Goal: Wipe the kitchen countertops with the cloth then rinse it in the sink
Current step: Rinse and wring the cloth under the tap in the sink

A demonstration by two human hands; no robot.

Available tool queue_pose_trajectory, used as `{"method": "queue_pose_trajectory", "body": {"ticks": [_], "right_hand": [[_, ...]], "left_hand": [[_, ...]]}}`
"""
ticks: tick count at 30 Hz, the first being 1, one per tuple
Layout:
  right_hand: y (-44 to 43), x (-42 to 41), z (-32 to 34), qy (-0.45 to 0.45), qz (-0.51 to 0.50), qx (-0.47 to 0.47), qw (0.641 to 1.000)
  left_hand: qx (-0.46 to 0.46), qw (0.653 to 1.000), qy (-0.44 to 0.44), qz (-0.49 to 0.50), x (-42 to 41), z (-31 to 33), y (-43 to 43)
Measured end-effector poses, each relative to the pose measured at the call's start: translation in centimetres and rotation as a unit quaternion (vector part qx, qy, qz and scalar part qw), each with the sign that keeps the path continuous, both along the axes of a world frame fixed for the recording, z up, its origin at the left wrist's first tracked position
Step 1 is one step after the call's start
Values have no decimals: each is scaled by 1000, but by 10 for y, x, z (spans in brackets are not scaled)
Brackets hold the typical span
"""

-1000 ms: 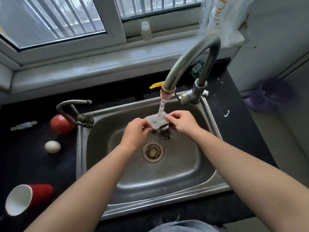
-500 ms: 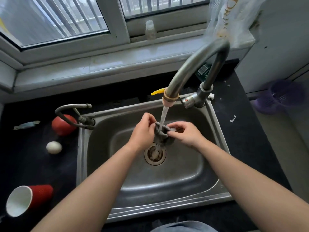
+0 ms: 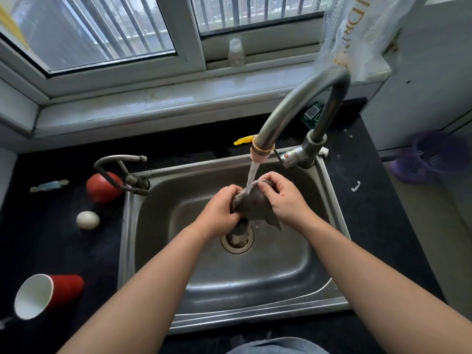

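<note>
A wet dark grey cloth (image 3: 252, 204) hangs bunched between my two hands over the steel sink (image 3: 255, 279). Water runs from the tall curved faucet (image 3: 298, 103) onto the top of the cloth. My left hand (image 3: 219, 213) grips its left side and my right hand (image 3: 283, 198) pinches its upper right edge. A corner of the cloth droops toward the drain (image 3: 237, 240). The black countertop (image 3: 367, 208) surrounds the sink.
Left of the sink lie a tomato (image 3: 103, 186), an egg (image 3: 87, 219), a tipped red cup (image 3: 48, 295) and a wrapped candy (image 3: 48, 185). A second small tap (image 3: 120, 172) stands at the sink's left corner. A purple basket (image 3: 431, 157) sits at right, a small bottle (image 3: 236, 52) on the sill.
The cloth has gone from spread flat under the stream to bunched and rubbed between both hands. The view has shifted slightly.
</note>
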State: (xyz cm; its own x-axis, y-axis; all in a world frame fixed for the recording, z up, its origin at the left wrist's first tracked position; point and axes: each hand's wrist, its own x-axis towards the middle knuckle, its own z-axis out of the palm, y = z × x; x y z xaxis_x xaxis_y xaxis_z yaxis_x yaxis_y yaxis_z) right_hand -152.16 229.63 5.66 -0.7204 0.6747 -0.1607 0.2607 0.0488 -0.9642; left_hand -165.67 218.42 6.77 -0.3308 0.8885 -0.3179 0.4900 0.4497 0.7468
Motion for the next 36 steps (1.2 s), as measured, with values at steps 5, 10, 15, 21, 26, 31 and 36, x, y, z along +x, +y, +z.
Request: {"method": "queue_pose_trajectory", "body": {"ticks": [5, 10, 15, 21, 26, 31, 36], "right_hand": [[2, 2, 8, 36, -40, -59, 997], [4, 9, 2, 23, -121, -47, 991], [-20, -11, 2, -27, -173, -35, 984], [-54, -34, 8, -18, -121, -19, 992], [-37, -33, 3, -75, -143, -14, 987], [-36, -30, -6, -109, -134, 41, 984], [-4, -21, -8, -141, -105, 23, 984]], "left_hand": [[-19, 997, 79, 9, -5, -3, -6], [43, 989, -46, 136, -6, 6, -9], [154, 888, -245, 357, 20, 9, -1], [28, 831, -201, 518, 37, 1, 19], [-5, 894, -155, 420, 46, 6, 28], [-63, 916, -172, 357, 37, 8, 35], [15, 951, -178, 251, 23, 12, 23]]}}
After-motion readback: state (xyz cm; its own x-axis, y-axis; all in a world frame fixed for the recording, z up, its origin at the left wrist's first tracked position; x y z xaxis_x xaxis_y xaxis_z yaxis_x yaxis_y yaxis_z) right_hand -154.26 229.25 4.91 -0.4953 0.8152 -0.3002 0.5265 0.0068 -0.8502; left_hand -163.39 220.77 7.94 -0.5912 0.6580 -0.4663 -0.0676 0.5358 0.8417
